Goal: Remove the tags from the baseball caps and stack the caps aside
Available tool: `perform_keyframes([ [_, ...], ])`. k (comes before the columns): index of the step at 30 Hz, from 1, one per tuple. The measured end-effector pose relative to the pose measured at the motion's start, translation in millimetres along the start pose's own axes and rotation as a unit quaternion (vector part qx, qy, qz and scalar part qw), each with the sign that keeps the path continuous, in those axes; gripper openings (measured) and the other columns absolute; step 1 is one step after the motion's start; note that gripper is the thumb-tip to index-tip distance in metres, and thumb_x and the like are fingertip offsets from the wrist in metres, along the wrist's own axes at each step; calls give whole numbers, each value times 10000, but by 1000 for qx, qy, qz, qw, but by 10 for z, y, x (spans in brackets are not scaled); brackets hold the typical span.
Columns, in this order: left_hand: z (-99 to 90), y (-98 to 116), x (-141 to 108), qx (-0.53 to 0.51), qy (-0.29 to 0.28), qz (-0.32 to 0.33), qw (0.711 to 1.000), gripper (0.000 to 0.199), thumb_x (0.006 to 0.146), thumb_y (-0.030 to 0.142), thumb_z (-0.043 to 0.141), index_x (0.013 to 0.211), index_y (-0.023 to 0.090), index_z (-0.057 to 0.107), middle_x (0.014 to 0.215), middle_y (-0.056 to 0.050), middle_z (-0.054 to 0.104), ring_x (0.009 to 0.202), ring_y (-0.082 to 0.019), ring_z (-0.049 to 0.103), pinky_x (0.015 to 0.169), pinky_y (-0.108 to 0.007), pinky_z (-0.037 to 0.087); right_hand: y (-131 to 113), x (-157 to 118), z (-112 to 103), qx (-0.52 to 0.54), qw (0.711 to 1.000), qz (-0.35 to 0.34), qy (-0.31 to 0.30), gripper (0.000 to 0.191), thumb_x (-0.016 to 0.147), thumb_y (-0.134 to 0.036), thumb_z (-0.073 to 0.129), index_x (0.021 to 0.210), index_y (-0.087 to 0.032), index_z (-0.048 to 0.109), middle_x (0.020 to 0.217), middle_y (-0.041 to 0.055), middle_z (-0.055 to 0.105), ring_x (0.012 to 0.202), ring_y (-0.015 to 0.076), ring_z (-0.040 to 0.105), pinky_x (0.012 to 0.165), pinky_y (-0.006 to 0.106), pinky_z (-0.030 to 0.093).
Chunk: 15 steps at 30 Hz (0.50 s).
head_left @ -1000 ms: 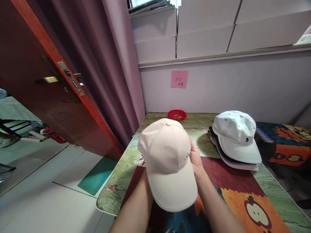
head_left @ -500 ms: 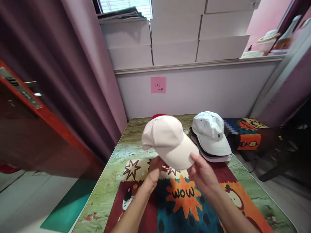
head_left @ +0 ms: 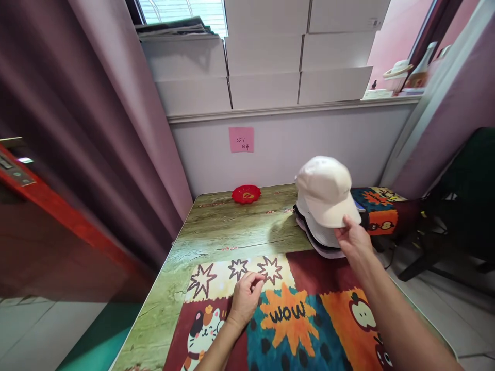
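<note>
A cream baseball cap (head_left: pixel 325 188) is in my right hand (head_left: pixel 353 239), whose thumb and fingers pinch the front of its brim. It sits over or just above a stack of caps (head_left: pixel 319 232) at the table's right; whether it touches them I cannot tell. White, black and pale brims show below it, and the white cap is mostly covered. My left hand (head_left: pixel 246 296) rests low over the patterned mat (head_left: pixel 270 340), its fingers curled together with nothing visible in them.
A red scalloped dish (head_left: pixel 246 194) lies at the back of the wood-patterned table (head_left: pixel 220 221). A pink note (head_left: pixel 242 139) is on the wall behind, under stacked white boxes (head_left: pixel 266 56). Purple curtains (head_left: pixel 127 103) hang left; a dark chair (head_left: pixel 460 206) stands right.
My right hand has carried the cream cap right and back, over the stack of caps. My left hand has let go of it and stays over the mat. The red dish is uncovered.
</note>
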<state>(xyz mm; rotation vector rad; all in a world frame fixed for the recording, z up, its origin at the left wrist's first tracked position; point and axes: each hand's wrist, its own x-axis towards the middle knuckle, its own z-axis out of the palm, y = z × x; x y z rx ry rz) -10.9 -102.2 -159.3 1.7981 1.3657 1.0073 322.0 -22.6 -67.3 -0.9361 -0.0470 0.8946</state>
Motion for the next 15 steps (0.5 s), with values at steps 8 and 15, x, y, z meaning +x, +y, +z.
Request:
perform_keyframes([
  [8,8,-3,-17,-5,-1,-1,1000,191,857,295,552,833,196,714,845,-52,710,758,-187,644,717,-294,504,209,171,-468,-33,998,51,-10,188,841,-58,629,957,-198,678,815,-4,764,630,120,718,588,213,629],
  [15,28,-44,-36,1,2,6,1000,190,870,284,546,849,195,713,845,-45,697,756,-179,633,721,-288,494,255,330,-623,-110,992,33,44,197,764,-57,712,934,-153,688,748,-14,733,556,116,667,563,235,629],
])
